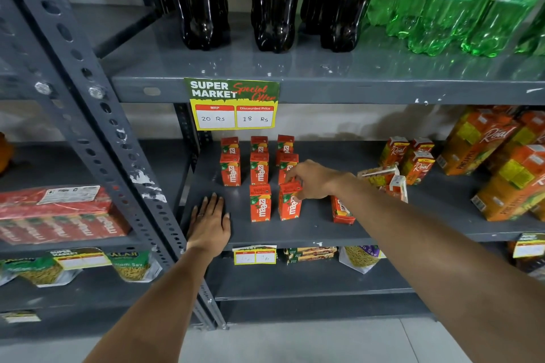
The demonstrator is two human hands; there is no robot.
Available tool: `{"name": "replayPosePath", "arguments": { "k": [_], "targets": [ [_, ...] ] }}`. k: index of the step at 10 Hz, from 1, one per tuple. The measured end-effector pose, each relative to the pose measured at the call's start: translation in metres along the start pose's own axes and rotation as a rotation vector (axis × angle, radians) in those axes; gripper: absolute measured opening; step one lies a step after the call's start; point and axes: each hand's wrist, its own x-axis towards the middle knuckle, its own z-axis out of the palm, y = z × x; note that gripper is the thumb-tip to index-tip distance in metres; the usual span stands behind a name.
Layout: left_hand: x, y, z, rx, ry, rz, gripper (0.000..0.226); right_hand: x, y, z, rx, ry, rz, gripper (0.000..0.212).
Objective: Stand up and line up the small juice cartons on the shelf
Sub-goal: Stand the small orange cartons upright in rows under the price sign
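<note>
Several small red Maaza juice cartons (259,168) stand upright in three columns on the grey middle shelf (295,230). My right hand (314,178) grips the top of the front carton of the right column (289,203), which stands upright next to another front carton (260,203). One Maaza carton (341,211) lies on its side just right of it, partly hidden under my right forearm. My left hand (210,222) rests flat and open on the shelf at the front left, where the left column has no front carton.
Small Real juice cartons (418,166) stand and lie to the right, with large Real cartons (507,174) beyond. Cola bottles (274,0) and green soda bottles (460,3) fill the upper shelf. A price tag (233,104) hangs from its edge. A metal upright (97,115) stands at left.
</note>
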Motion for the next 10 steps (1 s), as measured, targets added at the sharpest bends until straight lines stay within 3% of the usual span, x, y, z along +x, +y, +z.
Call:
{"name": "replayPosePath", "arguments": {
  "k": [2,3,4,6,9,10],
  "targets": [
    [0.001,-0.001,0.001,-0.013,-0.009,0.0,0.055,0.001,-0.002,0.003,0.068,0.031,0.005,0.05],
    [0.001,-0.002,0.002,-0.01,-0.009,0.0,0.055,0.0,0.0,0.002,0.083,0.006,0.024,0.062],
    [0.002,-0.001,0.002,0.001,-0.027,-0.004,0.055,-0.006,0.01,-0.003,0.014,-0.052,0.054,0.094],
    [0.003,0.002,0.0,0.061,-0.06,-0.014,0.055,-0.026,0.049,-0.007,-0.16,-0.084,0.221,0.115],
    [0.006,0.034,0.003,0.013,-0.099,0.024,0.056,-0.048,0.072,-0.002,-0.372,-0.275,0.212,0.099],
    [0.004,0.036,0.007,0.02,-0.07,0.025,0.055,-0.052,0.073,0.008,-0.439,-0.253,0.168,0.09]
  ]
}}
